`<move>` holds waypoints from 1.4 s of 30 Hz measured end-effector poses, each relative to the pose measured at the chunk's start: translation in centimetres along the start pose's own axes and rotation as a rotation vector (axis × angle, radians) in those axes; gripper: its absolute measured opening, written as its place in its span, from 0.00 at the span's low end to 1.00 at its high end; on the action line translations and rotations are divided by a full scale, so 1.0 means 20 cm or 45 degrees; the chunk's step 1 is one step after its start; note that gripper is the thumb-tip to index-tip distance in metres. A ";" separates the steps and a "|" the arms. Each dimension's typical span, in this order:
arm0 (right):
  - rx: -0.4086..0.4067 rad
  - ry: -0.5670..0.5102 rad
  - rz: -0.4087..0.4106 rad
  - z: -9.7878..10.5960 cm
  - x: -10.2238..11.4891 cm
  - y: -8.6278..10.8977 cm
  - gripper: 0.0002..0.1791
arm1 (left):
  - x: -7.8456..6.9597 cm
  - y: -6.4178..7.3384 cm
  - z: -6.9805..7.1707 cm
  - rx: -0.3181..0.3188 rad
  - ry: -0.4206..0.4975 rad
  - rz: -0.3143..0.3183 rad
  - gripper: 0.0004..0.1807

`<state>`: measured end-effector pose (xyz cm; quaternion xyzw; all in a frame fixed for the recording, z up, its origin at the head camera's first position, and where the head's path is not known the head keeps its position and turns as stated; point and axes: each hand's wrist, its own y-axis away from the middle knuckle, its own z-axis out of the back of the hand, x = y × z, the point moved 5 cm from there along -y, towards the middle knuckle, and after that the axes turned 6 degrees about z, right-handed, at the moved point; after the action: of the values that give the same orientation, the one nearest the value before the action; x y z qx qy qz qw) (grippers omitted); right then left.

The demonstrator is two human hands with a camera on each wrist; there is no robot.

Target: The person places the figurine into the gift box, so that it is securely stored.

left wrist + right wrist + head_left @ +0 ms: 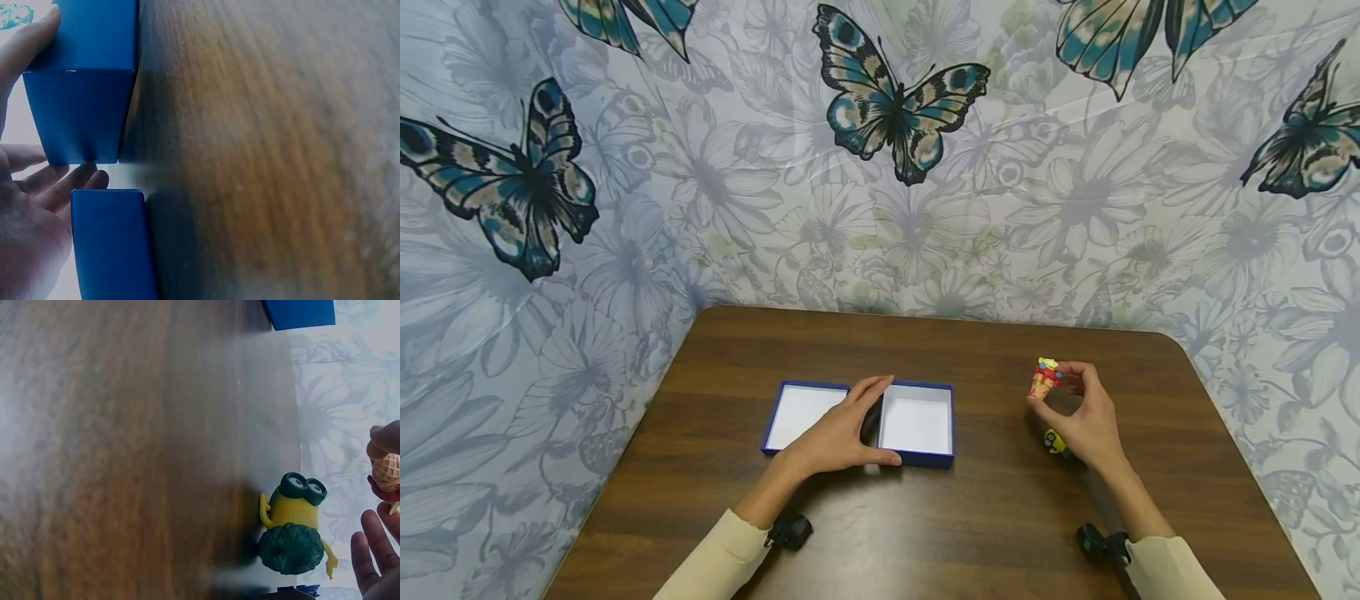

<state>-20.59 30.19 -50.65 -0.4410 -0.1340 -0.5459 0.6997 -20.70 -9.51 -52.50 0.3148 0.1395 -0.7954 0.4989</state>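
Left hand (pixel 841 429), fingers spread, touches the right blue tray (pixel 928 459), presumably steadying it; right hand (pixel 1090 418), toward the surface's (pixel 985 533) right edge, pinches a cone toy (pixel 1044 379).

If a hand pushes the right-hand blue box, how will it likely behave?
The right-hand blue box will probably keep its shape: its walls look straight. It is likely light, since its white inside holds nothing. It should slide rather than roll or tip, because it sits low and flat on the table.

No text, label, brand, number or sign can be read.
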 end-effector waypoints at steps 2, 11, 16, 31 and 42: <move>0.002 -0.017 0.006 0.00 0.01 0.00 0.37 | 0.00 0.00 0.00 -0.002 -0.001 0.001 0.69; 0.035 -0.030 0.015 -0.03 0.01 0.00 0.37 | 0.00 0.00 -0.01 -0.002 0.007 0.004 0.69; 0.055 -0.023 0.015 -0.03 0.02 0.01 0.37 | 0.01 0.00 -0.01 0.000 0.017 0.005 0.70; 0.200 -0.131 -0.088 -0.07 0.09 0.00 0.34 | 0.00 0.00 -0.01 -0.005 0.012 0.007 0.70; 0.311 -0.103 -0.043 -0.15 0.14 0.00 0.33 | 0.00 0.00 -0.01 -0.014 0.010 0.006 0.70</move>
<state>-20.38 26.07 -50.44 -0.3719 -0.2351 -0.5190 0.7328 -20.57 -9.48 -52.69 0.3156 0.1451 -0.7921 0.5019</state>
